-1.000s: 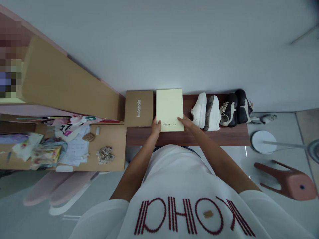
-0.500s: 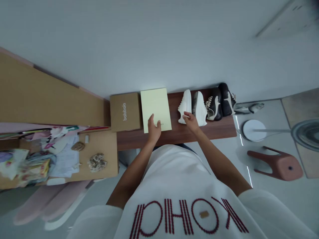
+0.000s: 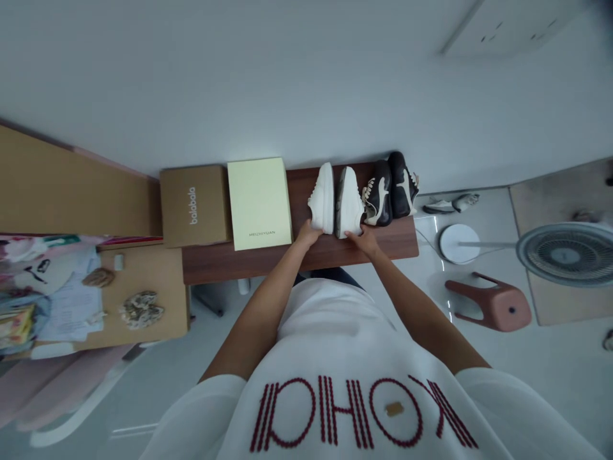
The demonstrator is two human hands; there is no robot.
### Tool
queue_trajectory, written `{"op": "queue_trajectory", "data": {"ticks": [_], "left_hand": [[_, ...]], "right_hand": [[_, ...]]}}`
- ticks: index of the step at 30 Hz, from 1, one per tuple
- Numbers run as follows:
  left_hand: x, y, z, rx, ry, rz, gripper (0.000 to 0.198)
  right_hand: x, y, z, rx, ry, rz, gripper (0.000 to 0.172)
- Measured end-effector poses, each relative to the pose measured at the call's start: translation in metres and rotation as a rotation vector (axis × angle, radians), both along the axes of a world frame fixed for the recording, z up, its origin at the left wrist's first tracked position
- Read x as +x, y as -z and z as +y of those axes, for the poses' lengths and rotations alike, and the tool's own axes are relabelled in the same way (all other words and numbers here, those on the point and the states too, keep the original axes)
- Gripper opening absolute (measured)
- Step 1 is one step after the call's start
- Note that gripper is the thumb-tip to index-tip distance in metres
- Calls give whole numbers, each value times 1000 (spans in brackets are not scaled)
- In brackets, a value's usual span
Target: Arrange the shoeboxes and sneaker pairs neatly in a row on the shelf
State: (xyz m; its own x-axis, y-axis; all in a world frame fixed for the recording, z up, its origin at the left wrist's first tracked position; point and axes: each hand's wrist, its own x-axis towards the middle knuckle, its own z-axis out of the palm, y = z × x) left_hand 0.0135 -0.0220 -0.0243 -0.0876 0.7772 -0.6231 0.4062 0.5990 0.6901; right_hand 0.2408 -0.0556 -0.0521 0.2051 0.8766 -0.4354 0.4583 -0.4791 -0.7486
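The pair of white sneakers (image 3: 323, 199) stood side by side just beyond the left hand (image 3: 308, 234) and right hand (image 3: 365, 242), their fingers together and touching the sneakers' near ends; any grip could not be told. Black sneakers (image 3: 390, 190) lay beyond the right fingers, a pale yellow MEIZHIYUAN box (image 3: 258, 203) beyond the left, all on a dark wooden bench (image 3: 393, 239).

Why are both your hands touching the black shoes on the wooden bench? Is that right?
No. The head view shows your left hand and right hand touching the white sneakers on the wooden bench. The black shoes sit beside them.
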Motion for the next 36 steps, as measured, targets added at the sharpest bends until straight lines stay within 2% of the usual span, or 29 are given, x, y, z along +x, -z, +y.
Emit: {"op": "queue_trajectory", "data": {"ticks": [4, 8, 12, 18, 22, 27, 36], "left_hand": [[-4, 8, 2, -5, 18, 16, 57], [-11, 6, 0, 42, 102, 64, 41], [-17, -10, 0, 110, 212, 149, 36], [-15, -45, 0, 170, 392, 424, 40], [-6, -55, 1, 180, 504, 559, 38], [2, -53, 1, 185, 568, 614, 33], [3, -42, 4, 163, 507, 632, 32]], "right_hand": [[-3, 3, 8, -24, -38, 53, 61], [-7, -4, 13, 5, -82, 126, 56], [-9, -19, 17, 74, -146, 29, 49], [-11, -44, 26, 203, -344, -376, 37], [-23, -52, 34, 279, -485, -556, 36], [-42, -55, 43, 249, -553, -667, 38], [-60, -42, 54, 270, -635, -686, 33]]}}
